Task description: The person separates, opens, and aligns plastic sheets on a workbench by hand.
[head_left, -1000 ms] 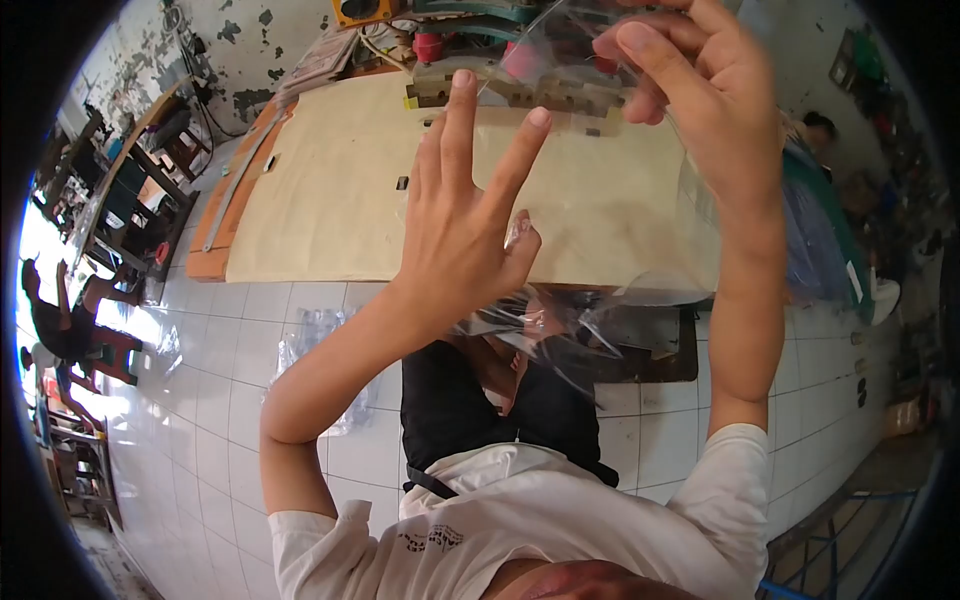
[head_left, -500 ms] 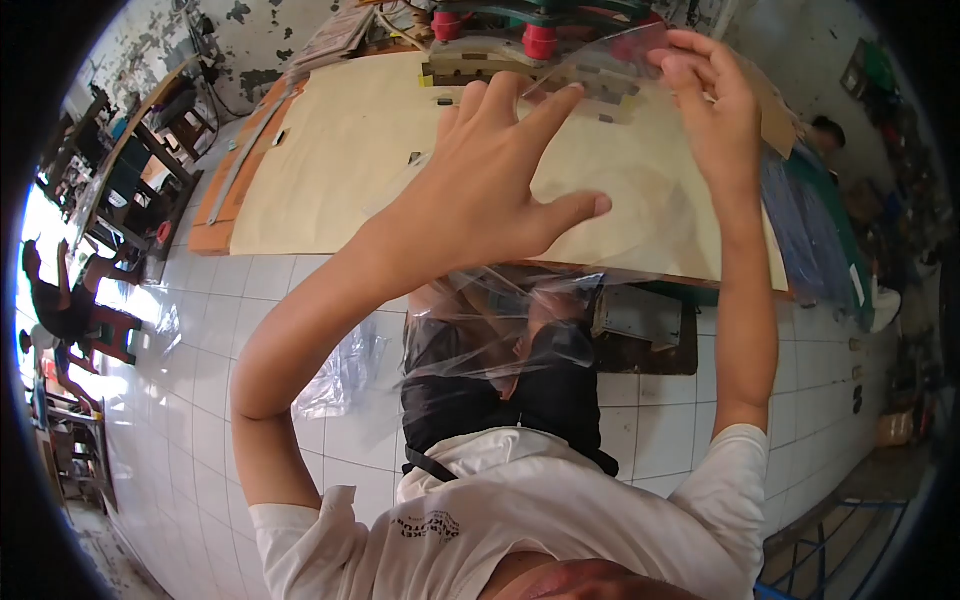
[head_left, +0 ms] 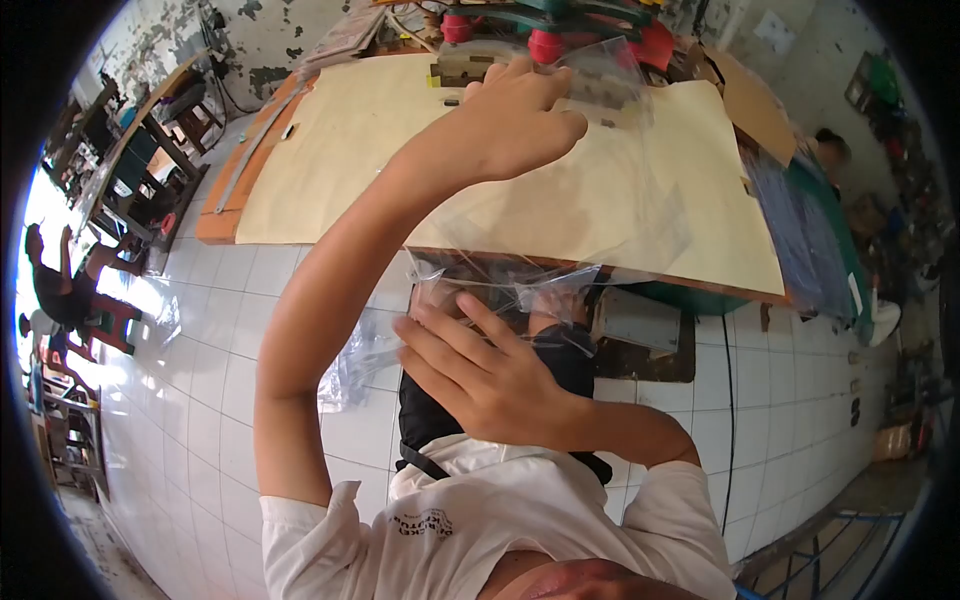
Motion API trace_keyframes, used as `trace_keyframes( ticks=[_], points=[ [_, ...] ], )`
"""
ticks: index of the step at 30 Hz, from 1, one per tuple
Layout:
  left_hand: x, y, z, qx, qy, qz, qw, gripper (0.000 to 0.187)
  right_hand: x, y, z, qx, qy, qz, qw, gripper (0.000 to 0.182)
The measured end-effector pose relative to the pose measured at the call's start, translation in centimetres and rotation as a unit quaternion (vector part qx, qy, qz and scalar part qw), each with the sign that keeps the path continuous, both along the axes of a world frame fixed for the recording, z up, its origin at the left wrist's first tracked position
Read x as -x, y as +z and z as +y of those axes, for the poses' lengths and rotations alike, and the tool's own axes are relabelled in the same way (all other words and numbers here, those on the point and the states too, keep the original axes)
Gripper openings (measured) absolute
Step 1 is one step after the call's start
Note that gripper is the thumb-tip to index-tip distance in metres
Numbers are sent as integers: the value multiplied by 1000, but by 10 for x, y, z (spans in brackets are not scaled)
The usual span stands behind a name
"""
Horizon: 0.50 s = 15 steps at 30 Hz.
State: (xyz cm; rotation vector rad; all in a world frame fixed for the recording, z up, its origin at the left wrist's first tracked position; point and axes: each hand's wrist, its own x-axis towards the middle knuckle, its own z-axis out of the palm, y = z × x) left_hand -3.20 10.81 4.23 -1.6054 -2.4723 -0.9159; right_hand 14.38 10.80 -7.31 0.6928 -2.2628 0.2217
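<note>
A thin clear plastic sheet (head_left: 660, 225) lies over the cream-covered tabletop (head_left: 330, 150) and droops past its front edge above my lap. My left hand (head_left: 510, 125) reaches across to the far side, palm down over the film, its fingers at a metal bar (head_left: 468, 70) fixed to the table; the fingertips are partly hidden. Close to my body, my right hand (head_left: 495, 380) is open with fingers stretched out, beside the drooping film and holding nothing. Behind the bar stands a green machine part with red knobs (head_left: 547, 46).
A metal ruler (head_left: 255, 145) lies along the wooden board (head_left: 222, 228) at left. Brown cardboard (head_left: 750, 105) and bluish plastic sheets (head_left: 805, 235) sit on the right. Crumpled clear plastic (head_left: 343, 375) is on the tiled floor. Other people are at far left (head_left: 60, 280) and far right (head_left: 830, 150).
My right hand has let go of the film's far corner and come back toward my lap. My left hand has moved slightly farther out, toward the metal bar.
</note>
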Motion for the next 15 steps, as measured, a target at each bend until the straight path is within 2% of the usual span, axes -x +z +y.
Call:
trace_keyframes(
  ticks=[2,4,5,7,9,11,12,13,15],
  points=[
    [-4,-5,6,11,-17,-5,1000,65,15,2,-10,-29,-25,-13,999,27],
    [-8,-10,11,4,-15,-46,999,67,28,-3,-16,-153,-55,-10,987,29],
    [-8,-10,12,6,-18,-42,999,67,30,-4,-18,-151,-59,-7,987,29],
    [-9,-6,7,54,-17,-52,997,69,33,-9,-21,-249,-102,-139,953,25],
    [-7,-11,0,50,-11,-58,997,70,33,-16,-16,-231,-86,-119,962,22],
    [0,-20,-4,43,-2,-65,997,70,24,-3,1,-199,58,-165,964,17],
    [3,-27,-6,40,-7,-67,997,70,22,2,8,-125,114,-169,971,9],
    [6,-35,-6,37,-13,-70,997,70,19,9,17,-127,115,-170,970,9],
    [10,-48,-6,38,-1,-78,996,70,15,24,37,-20,223,-206,953,2]
  ],
)
